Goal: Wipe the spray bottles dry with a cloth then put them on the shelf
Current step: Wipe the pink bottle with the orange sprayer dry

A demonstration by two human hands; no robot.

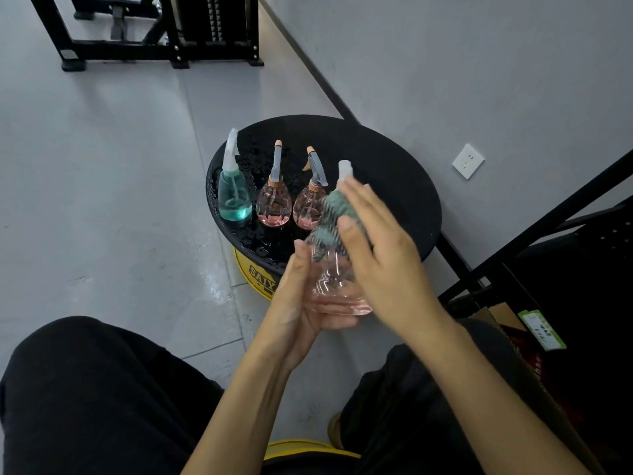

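My left hand (301,303) cradles a clear pink spray bottle (334,279) from below and the left. Its white nozzle (344,169) points away from me. My right hand (376,248) presses a grey-green cloth (330,217) against the bottle's upper body. Three more spray bottles stand in a row on a wet round black tabletop (394,173): a teal one (234,197) on the left, then two pink ones (274,200) (308,204) with tan collars.
The black table stands on a yellow drum (255,279) against a grey wall with a white socket (467,161). A black metal shelf frame (548,228) holding a cardboard box (507,317) is at the right. Black gym equipment (164,32) sits at the far left. My knees in dark trousers fill the bottom.
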